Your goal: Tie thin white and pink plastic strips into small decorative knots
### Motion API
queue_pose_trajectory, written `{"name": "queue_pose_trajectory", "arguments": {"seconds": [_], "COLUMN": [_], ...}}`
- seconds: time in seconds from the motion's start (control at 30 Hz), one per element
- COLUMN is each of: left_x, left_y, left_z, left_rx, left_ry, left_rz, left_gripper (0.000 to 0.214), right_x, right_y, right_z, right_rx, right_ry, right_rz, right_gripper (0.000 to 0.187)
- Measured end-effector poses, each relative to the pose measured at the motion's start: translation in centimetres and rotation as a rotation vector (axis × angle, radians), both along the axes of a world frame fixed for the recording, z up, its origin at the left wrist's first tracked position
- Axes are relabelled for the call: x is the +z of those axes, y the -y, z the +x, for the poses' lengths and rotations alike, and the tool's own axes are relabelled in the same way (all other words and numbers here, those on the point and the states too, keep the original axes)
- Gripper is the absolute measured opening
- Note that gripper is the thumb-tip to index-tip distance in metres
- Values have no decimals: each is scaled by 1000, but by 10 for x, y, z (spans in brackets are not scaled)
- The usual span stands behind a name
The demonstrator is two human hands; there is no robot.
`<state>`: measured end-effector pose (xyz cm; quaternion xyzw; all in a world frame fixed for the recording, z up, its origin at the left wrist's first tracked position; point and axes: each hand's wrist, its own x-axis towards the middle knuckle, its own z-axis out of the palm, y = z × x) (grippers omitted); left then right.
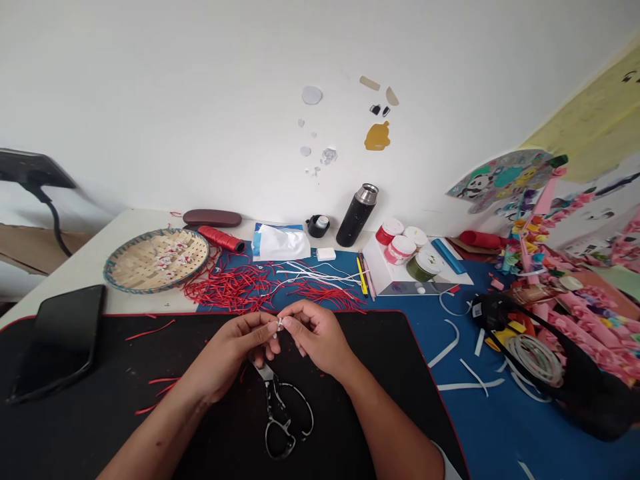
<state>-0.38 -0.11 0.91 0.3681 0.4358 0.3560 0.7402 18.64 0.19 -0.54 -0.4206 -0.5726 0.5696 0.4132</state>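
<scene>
My left hand (235, 347) and my right hand (317, 337) meet above a black desk mat (130, 353), their fingertips pinching a small white paper piece (279, 324). Its exact shape is mostly hidden by my fingers. Below my hands, a pair of black-handled scissors (280, 413) lies shut on the mat, its blades just under my left fingers. Loose red paper strips (160, 390) lie on the mat to the left. A tangle of red strips (235, 287) and white strips (320, 273) lies on the blue mat (500, 413) just beyond my fingertips.
A black phone (57, 340) lies at the left. A woven basket (156, 260) holding small red-and-white pieces, a black flask (357, 215), and several jars (400, 243) stand at the back. Colourful paper crafts (565, 293) and a black bag (545, 360) crowd the right.
</scene>
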Motion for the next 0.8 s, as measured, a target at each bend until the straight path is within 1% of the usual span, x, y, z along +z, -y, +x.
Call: {"name": "queue_pose_trajectory", "arguments": {"seconds": [0.3, 0.6, 0.8], "left_x": [-2, -4, -5], "left_y": [1, 2, 2], "left_z": [1, 1, 1], "left_rx": [22, 53, 61], "left_ry": [47, 74, 98], "left_rz": [-26, -37, -39], "left_gripper": [41, 42, 40], "right_x": [-4, -4, -7], "right_y": [0, 0, -1], "right_z": [-1, -1, -2], "right_rx": [-22, -17, -9], "right_ry": [33, 26, -14], "right_rz": [90, 79, 68], "right_gripper": [20, 24, 26]}}
